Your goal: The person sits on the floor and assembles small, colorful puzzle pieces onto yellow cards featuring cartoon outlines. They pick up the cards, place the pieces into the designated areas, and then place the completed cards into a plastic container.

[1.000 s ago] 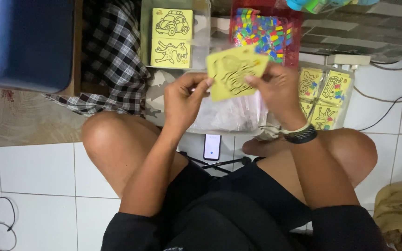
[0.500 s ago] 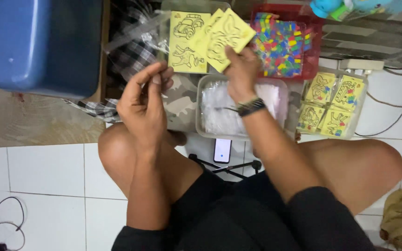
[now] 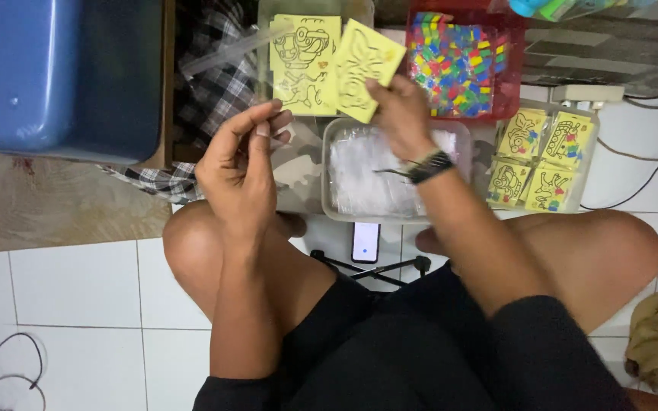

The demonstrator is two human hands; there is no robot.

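Near the bottom of the frame the person is sitting cross-legged on the tiled floor (image 3: pixel 70 304), knees spread to either side, with a phone (image 3: pixel 365 242) lying between them just below a clear tub (image 3: pixel 390 171) of plastic sleeves.

Mid-frame, the left hand (image 3: pixel 241 171) is hovering over the left knee, its grip pressed together, thumb meeting fingertips on the end of a clear sleeve (image 3: pixel 230 49) that is slanting up toward the upper middle. The right hand (image 3: pixel 399 114), a dark band at its wrist, is pinching the lower edge of a yellow card (image 3: pixel 363 65) tilted in the air above the tub.

Further up, a stack of yellow cards (image 3: pixel 305 65) is lying in a tray just left of the held card, a red tray (image 3: pixel 515 84) of coloured packets is sitting to its right, and a tub of finished cards (image 3: pixel 542 156) is standing at the right.

The step in hand looks like bagging: card in one hand, sleeve in the other, well apart. The next move likely calls for opening the sleeve's mouth and lining the card's edge up with it.
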